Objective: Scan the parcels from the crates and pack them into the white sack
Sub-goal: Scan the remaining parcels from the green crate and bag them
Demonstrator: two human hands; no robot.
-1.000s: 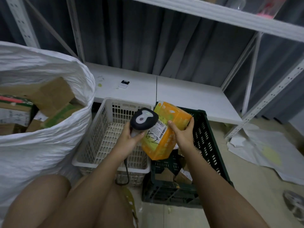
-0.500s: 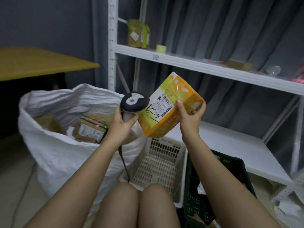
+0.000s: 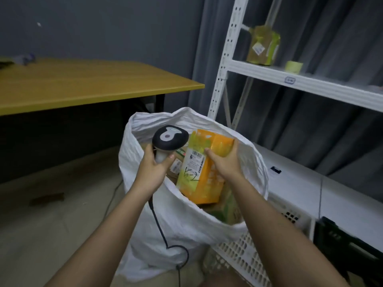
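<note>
An orange parcel (image 3: 202,172) is held by the right hand (image 3: 224,162), whose fingers are curled over its upper end, inside the mouth of the white sack (image 3: 170,220), label side facing up. Other parcels are seen beneath it in the sack. A scanner (image 3: 170,138) is gripped by its handle in the left hand (image 3: 154,168), just left of the parcel, its cable hanging down. A white crate (image 3: 248,253) and a black crate (image 3: 348,243) stand to the right of the sack.

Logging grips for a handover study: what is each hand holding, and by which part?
Left hand grips the scanner by its handle. Right hand holds the orange parcel by its top end, over the white sack.
</note>
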